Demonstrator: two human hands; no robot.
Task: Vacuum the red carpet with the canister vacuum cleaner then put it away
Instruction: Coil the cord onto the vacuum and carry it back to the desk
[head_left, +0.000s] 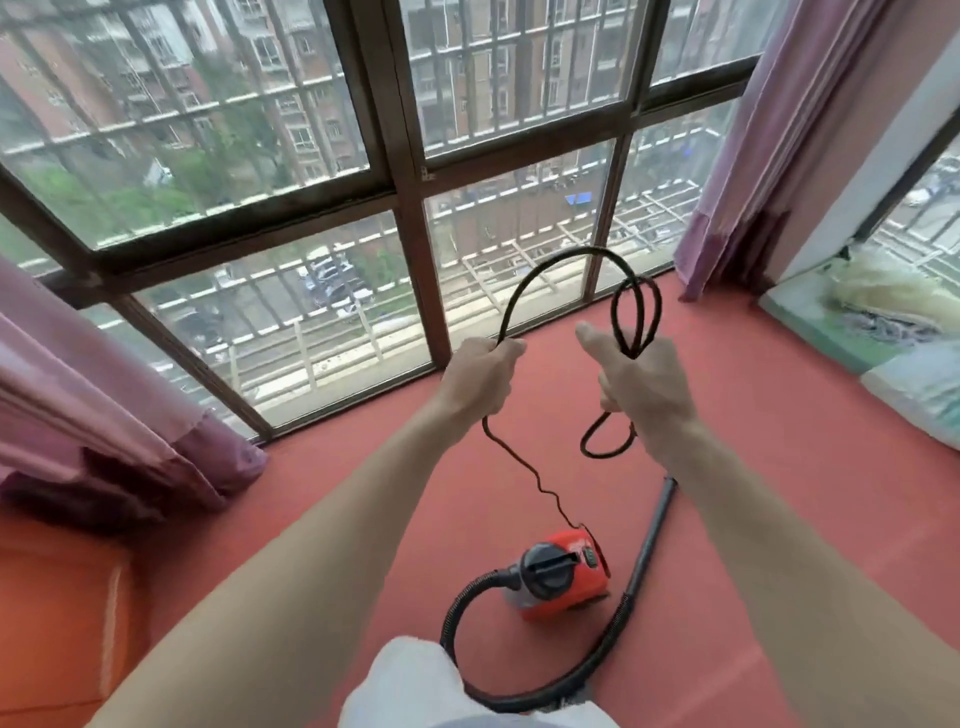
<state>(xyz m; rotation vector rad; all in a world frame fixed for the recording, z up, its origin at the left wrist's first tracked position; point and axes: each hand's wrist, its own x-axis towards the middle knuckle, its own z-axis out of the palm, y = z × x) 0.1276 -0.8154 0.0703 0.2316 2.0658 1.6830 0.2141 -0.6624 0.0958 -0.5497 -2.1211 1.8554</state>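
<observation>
Left hand: fingers curled round the black power cord, gripping a single strand. Right hand: closed on gathered loops of the same cord, thumb extended upward, with loops standing above and hanging below the fist. Between the hands the cord arcs high. From the left hand it trails down to the red canister vacuum cleaner, which stands on the red carpet below the hands. Its black hose curves round the canister to a wand lying on the carpet. Barred window ahead, with purple curtains at either side.
</observation>
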